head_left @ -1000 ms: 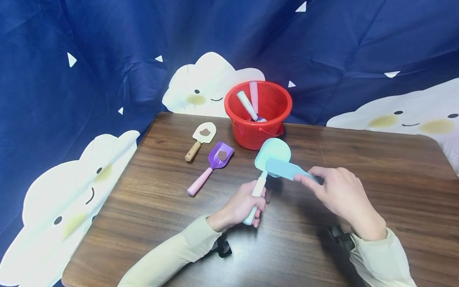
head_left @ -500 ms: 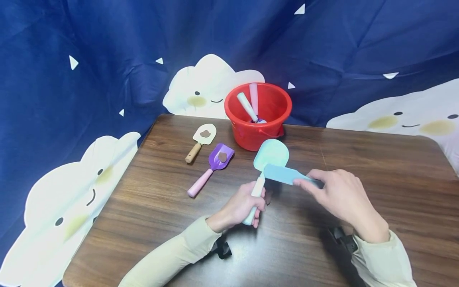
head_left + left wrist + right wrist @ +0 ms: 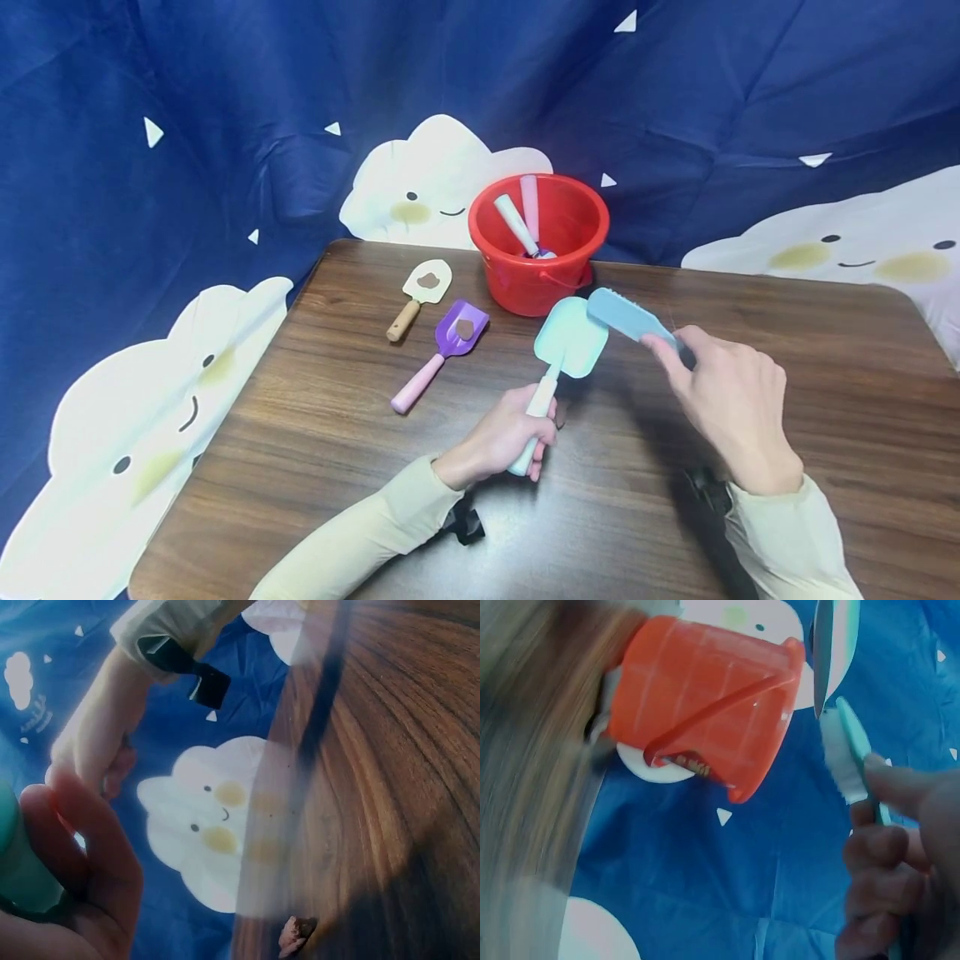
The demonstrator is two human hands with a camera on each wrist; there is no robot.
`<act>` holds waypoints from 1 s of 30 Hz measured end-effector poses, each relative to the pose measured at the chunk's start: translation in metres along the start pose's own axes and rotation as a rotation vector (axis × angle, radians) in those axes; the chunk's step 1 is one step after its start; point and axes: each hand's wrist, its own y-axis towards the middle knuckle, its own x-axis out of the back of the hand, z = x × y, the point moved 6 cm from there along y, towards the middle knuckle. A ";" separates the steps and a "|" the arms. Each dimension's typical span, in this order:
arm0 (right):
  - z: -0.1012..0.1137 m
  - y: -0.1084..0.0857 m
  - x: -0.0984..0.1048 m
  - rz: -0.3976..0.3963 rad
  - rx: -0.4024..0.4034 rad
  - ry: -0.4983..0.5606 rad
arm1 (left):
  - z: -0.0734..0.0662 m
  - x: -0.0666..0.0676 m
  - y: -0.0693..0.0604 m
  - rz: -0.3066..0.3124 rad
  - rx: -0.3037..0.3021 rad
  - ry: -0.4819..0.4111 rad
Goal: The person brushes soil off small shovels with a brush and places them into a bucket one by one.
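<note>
My left hand (image 3: pixel 502 437) grips the pale handle of a mint-blue toy shovel (image 3: pixel 572 333), its blade raised toward the bucket. In the left wrist view, curled fingers (image 3: pixel 97 855) wrap the green handle end at the left edge. My right hand (image 3: pixel 735 400) holds a light blue brush (image 3: pixel 626 315) by its handle, with the brush head at the blade's upper right edge. White bristles (image 3: pixel 840 754) show in the right wrist view, facing the shovel; the brush tip is at or very near the blade's edge, and contact is hard to tell.
Behind the shovel stands a red bucket (image 3: pixel 536 287) with several handled tools inside. A purple scoop (image 3: pixel 452 333) with a pink handle and a cream trowel (image 3: pixel 431 287) with a wooden handle lie left on the brown table (image 3: pixel 315 450). A cloud-print blue curtain (image 3: pixel 225 125) hangs behind.
The brush has moved from over the base of the shovel blade up and right to its far edge, turning as the right hand shifted. The left hand and shovel have barely moved.
</note>
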 end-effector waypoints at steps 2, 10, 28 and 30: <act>0.002 -0.001 -0.002 0.027 -0.004 0.027 | 0.000 0.000 0.001 0.003 -0.011 0.002; 0.026 -0.010 -0.018 0.248 0.066 0.101 | -0.001 -0.002 0.000 0.029 -0.034 -0.073; 0.007 0.000 -0.032 0.133 -0.108 0.082 | 0.012 -0.015 -0.001 0.045 0.007 -0.143; 0.011 -0.001 -0.034 0.170 -0.089 0.120 | 0.013 -0.015 0.000 0.044 0.004 -0.173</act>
